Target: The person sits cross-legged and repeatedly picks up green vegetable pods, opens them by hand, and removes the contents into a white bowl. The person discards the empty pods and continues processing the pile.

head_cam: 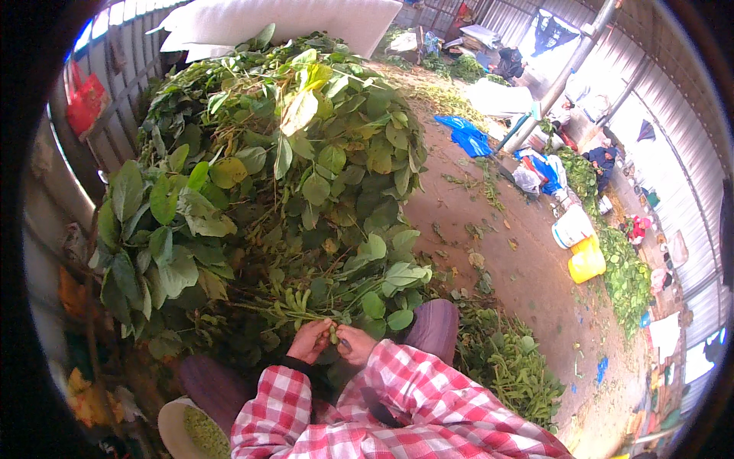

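My left hand [311, 341] and my right hand [355, 345] meet at the lower middle, just in front of the big heap of leafy bean plants [321, 172]. Between their fingertips is a green bean pod [334, 334]. Stems with more pods [295, 301] lie just beyond my left hand. Broad leaves [373, 304] lie beyond my right hand. A white bucket [170, 427] holding small green pods or beans stands beside my left knee.
Loose plants with pods [510, 361] lie to my right. On the floor farther right are a yellow container [587, 261], a white bucket [572, 226] and blue plastic [467, 136]. A metal pole [559, 80] rises there. People sit by the far wall. A red bag [85, 102] hangs left.
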`<action>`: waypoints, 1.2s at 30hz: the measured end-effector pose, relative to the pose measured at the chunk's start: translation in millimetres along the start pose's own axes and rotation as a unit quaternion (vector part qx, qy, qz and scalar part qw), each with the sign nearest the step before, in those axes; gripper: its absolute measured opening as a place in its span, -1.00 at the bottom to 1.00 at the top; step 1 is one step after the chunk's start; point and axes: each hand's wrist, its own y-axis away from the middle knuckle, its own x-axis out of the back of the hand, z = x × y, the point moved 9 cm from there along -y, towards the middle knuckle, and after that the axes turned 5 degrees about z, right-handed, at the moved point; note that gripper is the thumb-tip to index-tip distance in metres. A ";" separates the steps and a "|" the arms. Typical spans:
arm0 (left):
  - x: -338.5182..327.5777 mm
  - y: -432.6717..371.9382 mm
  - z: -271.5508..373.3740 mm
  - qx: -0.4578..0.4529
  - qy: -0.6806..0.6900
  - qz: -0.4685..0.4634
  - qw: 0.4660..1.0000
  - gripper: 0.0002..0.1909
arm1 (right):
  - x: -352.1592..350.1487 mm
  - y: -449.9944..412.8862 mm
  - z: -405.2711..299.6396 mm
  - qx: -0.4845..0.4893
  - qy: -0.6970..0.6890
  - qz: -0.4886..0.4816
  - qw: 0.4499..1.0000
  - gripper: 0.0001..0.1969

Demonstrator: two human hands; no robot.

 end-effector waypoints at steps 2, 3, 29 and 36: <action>-8.7 -3.6 -0.4 0.007 0.012 -0.005 1.000 -0.79 | 9.0 5.5 -49.4 0.464 0.354 0.082 0.808 -0.84; -4.2 -1.6 3.9 -0.012 -0.036 0.024 0.999 -0.78 | 5.6 4.7 -48.4 0.475 0.388 0.100 0.784 -0.87; -17.0 9.3 16.8 -0.054 -0.015 -0.021 0.998 -0.71 | 1.5 27.7 -51.9 0.354 0.341 0.256 0.833 -0.78; -26.8 14.1 7.9 -0.051 0.047 -0.067 0.995 -0.76 | -3.4 36.7 -61.8 0.317 0.348 0.255 0.845 -0.65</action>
